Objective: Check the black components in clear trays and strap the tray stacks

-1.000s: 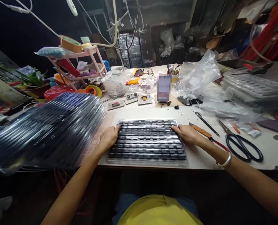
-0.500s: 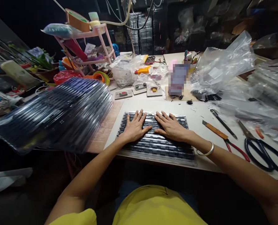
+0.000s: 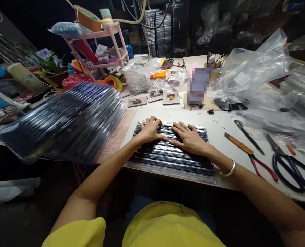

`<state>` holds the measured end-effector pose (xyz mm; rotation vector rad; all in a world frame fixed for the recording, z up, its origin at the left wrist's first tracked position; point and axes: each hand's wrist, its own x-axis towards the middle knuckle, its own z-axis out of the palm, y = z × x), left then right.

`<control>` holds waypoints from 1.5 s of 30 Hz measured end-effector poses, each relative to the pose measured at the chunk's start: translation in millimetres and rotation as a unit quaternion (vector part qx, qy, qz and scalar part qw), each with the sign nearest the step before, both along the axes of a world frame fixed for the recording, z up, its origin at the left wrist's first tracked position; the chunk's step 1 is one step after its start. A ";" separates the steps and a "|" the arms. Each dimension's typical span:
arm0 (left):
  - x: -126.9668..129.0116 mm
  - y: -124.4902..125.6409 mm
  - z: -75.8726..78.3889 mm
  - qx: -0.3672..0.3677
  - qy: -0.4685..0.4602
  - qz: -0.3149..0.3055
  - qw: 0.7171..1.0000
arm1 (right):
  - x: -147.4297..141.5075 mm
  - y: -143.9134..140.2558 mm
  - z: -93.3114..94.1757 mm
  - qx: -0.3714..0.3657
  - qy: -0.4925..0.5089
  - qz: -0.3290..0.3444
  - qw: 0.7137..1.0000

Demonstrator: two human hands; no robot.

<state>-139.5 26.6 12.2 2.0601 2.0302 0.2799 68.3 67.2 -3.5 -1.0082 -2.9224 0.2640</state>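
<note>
A clear plastic tray (image 3: 173, 159) with rows of dark strip-like parts lies flat at the table's front edge. On its upper left part rests my left hand (image 3: 151, 131), fingers bent at the knuckles and thumb stretched toward the middle. My right hand (image 3: 188, 139) lies on the upper right part, palm down with the fingers spread. The two thumb tips nearly meet near the tray's centre. Neither hand grips anything. Under the tray is a white board (image 3: 131, 132). To the left stands a leaning pile of similar filled trays (image 3: 62, 123).
Right of the tray lie a cutter knife (image 3: 238, 143), a black pen-like tool (image 3: 248, 136), red-handled pliers (image 3: 264, 166) and large scissors (image 3: 288, 168). Clear plastic bags (image 3: 250, 75) heap at the back right. Small metal fixtures (image 3: 171, 98) sit behind; a pink rack (image 3: 116, 44) stands back left.
The fingers of my left hand have gone from stretched flat to bent on the tray. My right hand stays spread in nearly the same place. The view has shifted slightly.
</note>
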 end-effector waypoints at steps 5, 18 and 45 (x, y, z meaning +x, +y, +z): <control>1.2 -24.7 -17.3 0.057 0.035 -0.042 0.997 | 0.5 2.1 -4.8 0.003 -0.017 0.013 1.000; -1.6 -32.1 -20.5 0.051 0.015 -0.050 0.997 | 23.3 18.1 -8.0 -0.007 0.063 -0.199 0.978; 5.6 -29.6 -13.4 0.117 0.009 -0.036 0.992 | 33.8 30.2 -9.1 -0.029 0.165 -0.259 0.951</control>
